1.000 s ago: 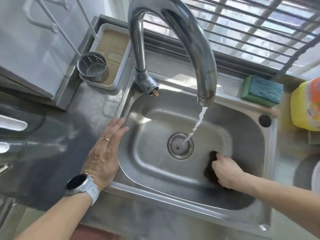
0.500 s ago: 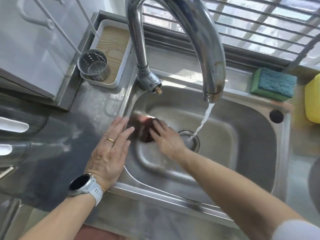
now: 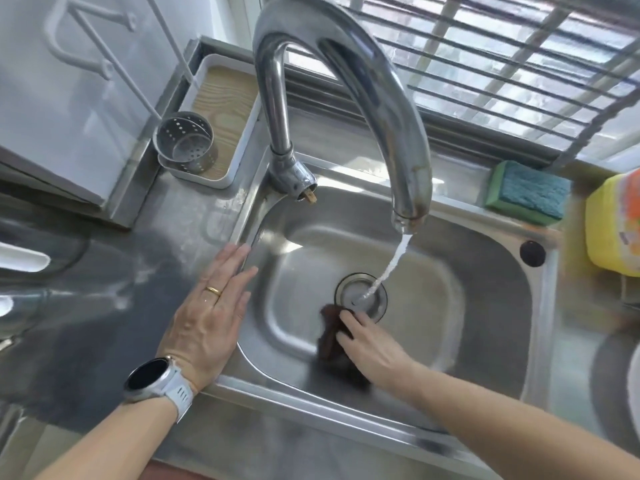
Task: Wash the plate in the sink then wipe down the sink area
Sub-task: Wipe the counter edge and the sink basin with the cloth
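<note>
My right hand presses a dark brown cloth flat against the floor of the steel sink, just in front of the drain. Its fingers lie stretched over the cloth. Water runs from the curved tap into the drain. My left hand, with a ring and a watch, rests flat on the sink's left rim and holds nothing. A white curved edge shows at the far right; I cannot tell whether it is the plate.
A green and blue sponge lies on the back rim at the right, beside a yellow bottle. A perforated steel cup stands in a white tray at the back left. The grey counter left of the sink is wet.
My right hand swept the cloth from the sink's right side to its left wall, then back to the middle by the drain. My left hand stayed on the rim.
</note>
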Demonstrator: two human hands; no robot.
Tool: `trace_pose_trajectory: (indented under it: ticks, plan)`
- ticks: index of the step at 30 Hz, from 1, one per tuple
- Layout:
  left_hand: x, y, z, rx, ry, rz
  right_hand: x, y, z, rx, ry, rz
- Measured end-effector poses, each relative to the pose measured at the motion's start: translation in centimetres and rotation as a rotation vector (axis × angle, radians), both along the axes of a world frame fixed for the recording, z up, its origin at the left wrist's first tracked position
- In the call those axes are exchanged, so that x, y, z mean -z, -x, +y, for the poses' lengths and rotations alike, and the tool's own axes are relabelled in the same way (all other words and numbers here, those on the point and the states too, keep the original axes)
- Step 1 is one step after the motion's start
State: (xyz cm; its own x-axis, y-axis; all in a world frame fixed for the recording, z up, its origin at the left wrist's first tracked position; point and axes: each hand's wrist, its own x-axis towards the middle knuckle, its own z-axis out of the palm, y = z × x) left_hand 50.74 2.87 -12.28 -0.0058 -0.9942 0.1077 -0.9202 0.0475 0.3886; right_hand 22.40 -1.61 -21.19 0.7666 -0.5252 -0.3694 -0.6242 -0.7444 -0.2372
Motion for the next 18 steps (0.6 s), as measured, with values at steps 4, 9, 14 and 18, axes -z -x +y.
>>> trace_pose_trajectory:
  ticks: [4,9,14,18]
  plan:
    - [0.0,0.1,-0.1,0.002,-0.007,-0.018,1.7,-2.0,-6.8,0.095,0.186,-0.051]
    - [0.1,-0.1,0.0,-0.007,-0.014,-0.015,0.7,6.1,-6.4,0.253,0.117,0.182]
    - [0.0,-0.1,-0.1,0.0,-0.01,-0.006,-0.7,2.9,0.3,0.056,-0.083,0.079]
    - [0.1,0.0,-0.1,-0.002,-0.005,-0.022,0.3,-4.9,-4.6,-0.148,0.107,-0.147]
